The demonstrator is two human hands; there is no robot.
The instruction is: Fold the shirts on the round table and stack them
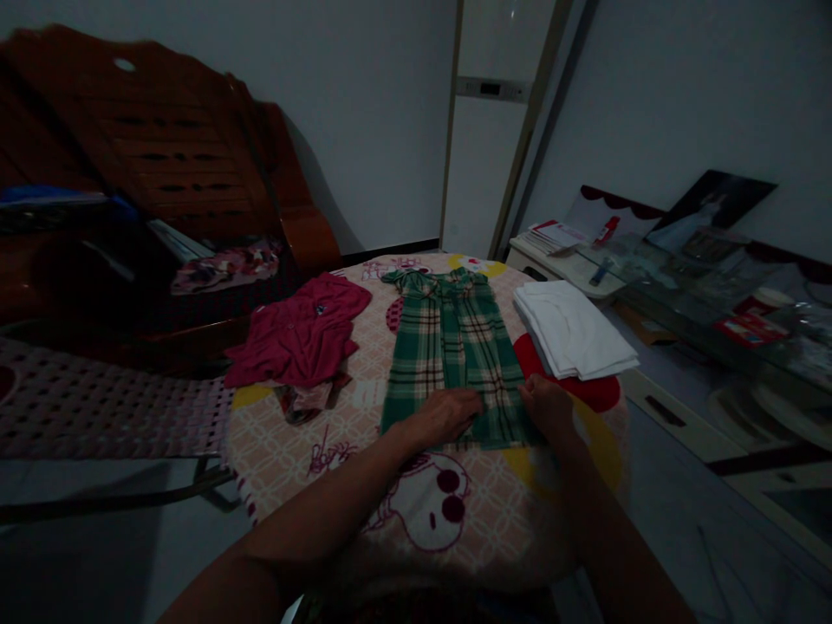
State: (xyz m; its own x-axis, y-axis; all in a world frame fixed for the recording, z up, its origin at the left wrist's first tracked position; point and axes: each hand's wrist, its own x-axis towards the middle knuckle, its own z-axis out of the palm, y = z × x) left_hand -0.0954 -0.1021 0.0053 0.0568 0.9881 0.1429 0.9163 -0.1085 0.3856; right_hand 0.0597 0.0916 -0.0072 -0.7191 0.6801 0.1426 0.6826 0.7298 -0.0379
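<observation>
A green plaid shirt point(453, 347) lies spread on the round table, its collar end at the far side and its long panels running toward me. My left hand point(451, 414) rests on the lower middle of the shirt, fingers curled together on the fabric. At the shirt's right edge, my right hand point(546, 406) is closed, with the cloth pinched between thumb and fingers. To the left lies a crumpled dark pink garment point(302, 334), with a patterned cloth point(312, 399) partly under it. Folded white clothes point(572, 329) sit to the right of the shirt.
A patterned cloth point(494, 511) with cartoon figures covers the table. Left stand a carved wooden chair point(175, 156) and a woven lounger point(117, 399). On the right is a glass-topped cabinet point(689, 321) with papers, a cup and boxes. A tall white appliance point(487, 165) stands behind.
</observation>
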